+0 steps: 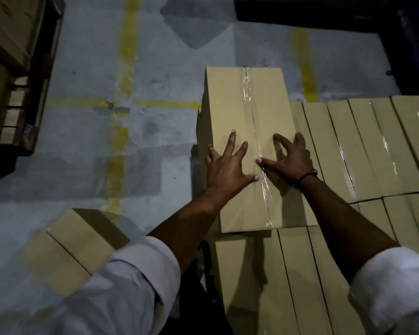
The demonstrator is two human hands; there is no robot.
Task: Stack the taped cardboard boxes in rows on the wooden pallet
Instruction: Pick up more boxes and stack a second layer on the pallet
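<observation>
A long brown cardboard box (247,112), sealed with clear tape down its middle, lies on top of the stacked rows of taped boxes (363,146) at their left edge. My left hand (225,165) rests flat on its top with fingers spread. Beside it, my right hand (289,158) presses the same top with spread, slightly arched fingertips, thumb on the tape seam. The wooden pallet under the stack is hidden.
One more taped box (78,243) sits on the grey concrete floor (82,151) at lower left, partly behind my left sleeve. Yellow floor lines cross the floor. A dark rack with boxes (17,76) stands at far left. Dark objects line the top right.
</observation>
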